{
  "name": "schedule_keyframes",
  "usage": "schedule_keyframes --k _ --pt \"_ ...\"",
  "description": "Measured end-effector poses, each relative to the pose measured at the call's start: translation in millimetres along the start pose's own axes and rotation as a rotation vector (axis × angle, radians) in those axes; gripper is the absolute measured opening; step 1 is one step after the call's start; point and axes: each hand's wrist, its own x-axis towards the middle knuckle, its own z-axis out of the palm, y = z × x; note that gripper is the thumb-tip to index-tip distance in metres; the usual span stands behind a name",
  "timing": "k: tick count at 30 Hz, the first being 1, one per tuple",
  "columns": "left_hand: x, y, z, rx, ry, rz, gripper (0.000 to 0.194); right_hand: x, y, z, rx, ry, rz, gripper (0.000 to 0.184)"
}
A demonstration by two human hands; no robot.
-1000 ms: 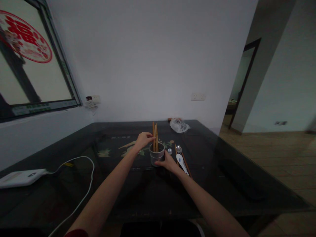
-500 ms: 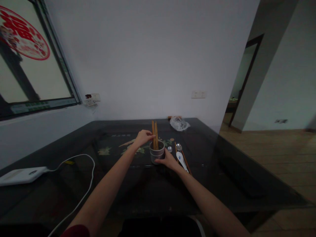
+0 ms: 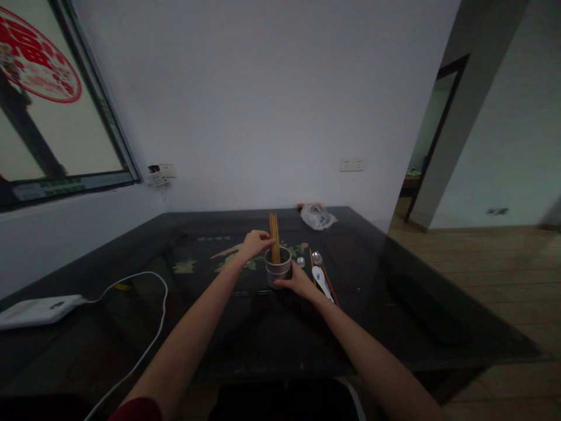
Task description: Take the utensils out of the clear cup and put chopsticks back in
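A metal cup (image 3: 277, 273) stands on the dark table in front of me. Several wooden chopsticks (image 3: 274, 237) rise upright from its left side. The fingers of my left hand (image 3: 255, 243) are closed around the chopsticks above the rim. From the right, my right hand (image 3: 298, 280) grips the cup, thumb low on its front. Just right of that hand lie a white spoon (image 3: 320, 277) with a blue mark, a metal spoon (image 3: 317, 258) and loose chopsticks (image 3: 331, 286). A small shiny round object (image 3: 300, 262) sits beside the cup.
On the left, a white device (image 3: 41, 310) trails a white cable (image 3: 164, 310) across the table (image 3: 245, 345). A crumpled clear plastic bag (image 3: 317, 217) lies at the back near the wall. A dark flat object (image 3: 425, 307) rests on the right.
The chopsticks in the cup stand closer together and slightly further left. Both hands keep their hold, and the whole view has shifted slightly.
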Motion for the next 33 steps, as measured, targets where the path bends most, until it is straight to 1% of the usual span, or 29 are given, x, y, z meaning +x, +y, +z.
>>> schedule_keyframes --k 4,8,10,12,14,17,19,21,23,25,28,33 --pt "-1 -1 1.1 0.014 0.004 0.012 0.032 1 4 -1 -0.005 -0.001 0.007 0.085" --pt "-1 -5 3.8 0.038 0.018 0.027 0.032 1 6 -2 -0.009 -0.004 -0.023 0.086" --pt "-3 -6 4.3 0.015 0.054 0.039 0.031 2 7 -2 -0.005 -0.003 -0.021 0.085" --pt "-7 -8 3.6 -0.039 0.118 0.036 0.030 2 7 -1 -0.004 0.001 -0.009 0.084" --pt "-15 -11 3.0 -0.146 0.204 0.018 0.030 2 8 -1 -0.005 0.002 -0.004 0.084" --pt "-33 -18 7.5 -0.434 0.333 -0.052 0.033 1 9 -1 -0.007 0.006 -0.018 0.085" --pt "-46 -23 16.4 -0.628 0.403 -0.111 0.034 1 9 -1 -0.007 0.006 -0.032 0.085" --pt "-59 -28 28.1 -0.734 0.436 -0.167 0.032 1 9 -1 -0.008 0.000 -0.045 0.085" --pt "-68 -32 38.8 -0.788 0.426 -0.226 0.031 1 9 -1 -0.016 -0.004 -0.053 0.084" --pt "-73 -35 45.5 -0.824 0.387 -0.266 0.032 1 8 -1 -0.031 -0.006 -0.052 0.083" --pt "-75 -37 48.2 -0.838 0.340 -0.287 0.033 -1 6 -2 -0.055 -0.006 -0.040 0.079" --pt "-75 -36 48.9 -0.838 0.316 -0.299 0.034 -3 2 -4 -0.077 -0.009 -0.039 0.078"
